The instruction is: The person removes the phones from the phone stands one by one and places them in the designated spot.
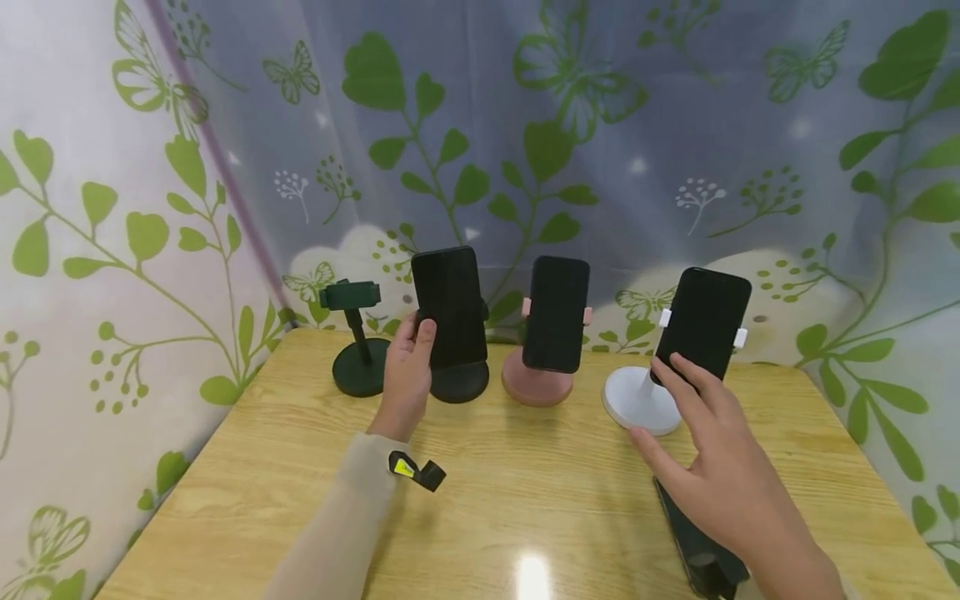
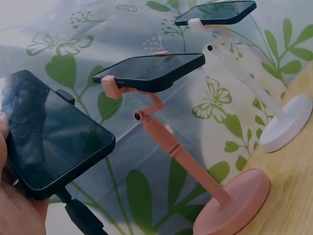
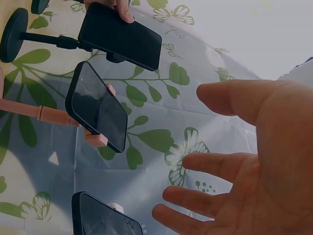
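Note:
The left hand [image 1: 408, 367] grips the left edge of a black phone [image 1: 450, 307] at a black stand [image 1: 459, 383], thumb on its front; the left wrist view shows this phone [image 2: 54, 137] against the holder. In the head view the right hand [image 1: 723, 467] has its fingers spread, in front of the lower part of a phone [image 1: 707, 321] clamped in a white stand [image 1: 641, 402]; whether it touches is unclear. The right wrist view shows that hand [image 3: 234, 161] with nothing in its grasp. Between them a pink stand [image 1: 537, 379] holds another phone [image 1: 557, 312].
At the far left stands a dark green stand [image 1: 362, 367] with an empty holder. A dark phone [image 1: 693, 533] lies flat on the wooden table [image 1: 480, 500], partly under the right hand. A patterned curtain [image 1: 480, 125] hangs behind the stands.

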`<state>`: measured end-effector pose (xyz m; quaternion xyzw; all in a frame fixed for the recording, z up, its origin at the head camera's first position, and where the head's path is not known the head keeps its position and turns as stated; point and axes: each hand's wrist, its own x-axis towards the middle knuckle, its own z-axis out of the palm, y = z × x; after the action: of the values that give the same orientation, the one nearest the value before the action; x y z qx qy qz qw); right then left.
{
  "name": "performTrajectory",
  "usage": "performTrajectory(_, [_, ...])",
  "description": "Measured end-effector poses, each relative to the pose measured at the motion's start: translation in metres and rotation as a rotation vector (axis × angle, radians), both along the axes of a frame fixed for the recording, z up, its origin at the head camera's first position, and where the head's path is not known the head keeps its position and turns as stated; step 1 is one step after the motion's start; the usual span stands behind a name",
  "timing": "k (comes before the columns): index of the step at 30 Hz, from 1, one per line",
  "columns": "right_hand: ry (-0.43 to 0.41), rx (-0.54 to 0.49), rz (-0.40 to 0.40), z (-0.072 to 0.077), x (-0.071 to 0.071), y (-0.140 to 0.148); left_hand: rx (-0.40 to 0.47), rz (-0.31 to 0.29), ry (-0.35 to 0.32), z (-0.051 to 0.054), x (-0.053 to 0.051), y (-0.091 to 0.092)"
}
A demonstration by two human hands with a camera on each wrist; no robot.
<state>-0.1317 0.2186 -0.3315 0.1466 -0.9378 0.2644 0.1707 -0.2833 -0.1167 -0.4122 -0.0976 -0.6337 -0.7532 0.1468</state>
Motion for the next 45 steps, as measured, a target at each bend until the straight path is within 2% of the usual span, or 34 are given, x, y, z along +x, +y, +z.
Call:
performTrajectory(4, [-0.003,-0.009,0.012,0.0,0.001,-0.001,-0.015,0.024,-0.021,0.002,0.009,-0.004])
performTrajectory(10, [0.011,-0.01,0.017,0.003,0.002,-0.003,-0.015,0.031,-0.003,0.008,0.023,-0.012])
performTrajectory(17, [0.029,-0.001,0.023,0.003,0.004,-0.004,-0.056,0.059,0.0,0.012,0.038,-0.019])
performTrajectory(24, [0.049,-0.007,0.028,0.004,0.006,-0.004,-0.044,0.068,0.003,0.018,0.048,-0.024])
performTrajectory(28, [0.044,-0.01,0.028,0.004,0.007,-0.002,-0.068,0.061,0.015,0.021,0.057,-0.028])
performTrajectory(32, [0.048,-0.011,0.027,0.005,0.009,-0.002,-0.075,0.073,0.029,0.026,0.069,-0.033])
performTrajectory(38, [0.056,-0.023,0.024,0.005,0.011,-0.001,-0.12,0.163,0.041,0.037,0.089,-0.038])
performTrajectory(45, [0.037,-0.023,0.026,0.007,0.013,-0.001,-0.134,0.17,0.073,0.044,0.11,-0.043])
